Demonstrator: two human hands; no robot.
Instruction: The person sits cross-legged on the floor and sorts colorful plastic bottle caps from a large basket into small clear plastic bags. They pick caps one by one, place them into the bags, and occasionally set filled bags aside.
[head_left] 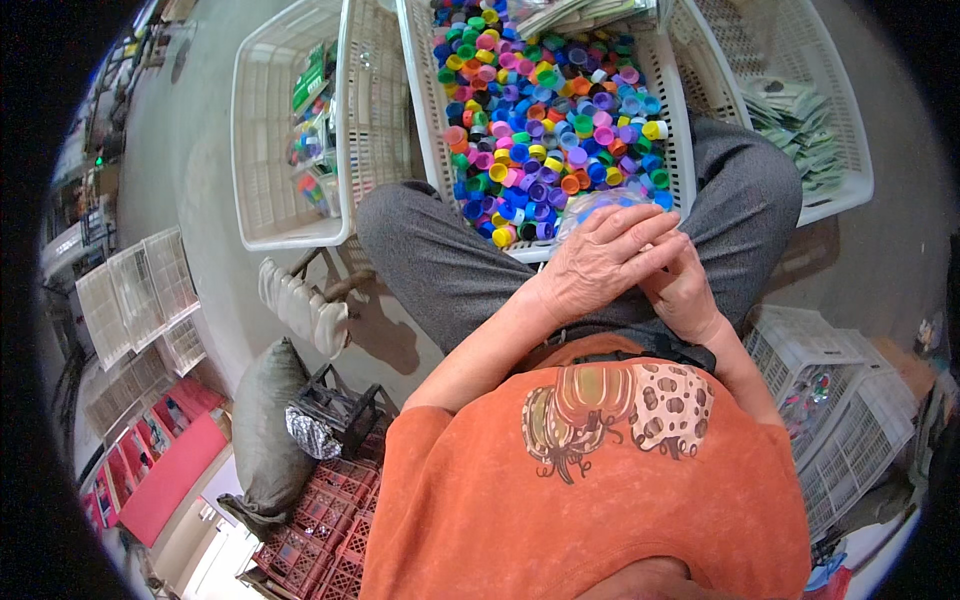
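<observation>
My left hand (598, 258) reaches across at the near edge of a white crate (688, 150), its fingers close together and overlapping those of my right hand (688, 292). Just beyond the fingers a clear plastic bag (600, 203) shows, with bluish pieces inside. Both hands appear closed on its near part, which they cover. Small plastic caps (545, 130) in many colours fill the crate between my knees. At its far end, flat packets (585, 14) lie on top of the caps.
A left crate (290, 225) holds colourful packets (315, 130); a right crate (850, 190) holds pale green packets (795, 135). Behind me on the left are a grey-green sack (270, 430), a black crate (345, 410) and red crates (320, 530). More white crates (830, 410) stand at right.
</observation>
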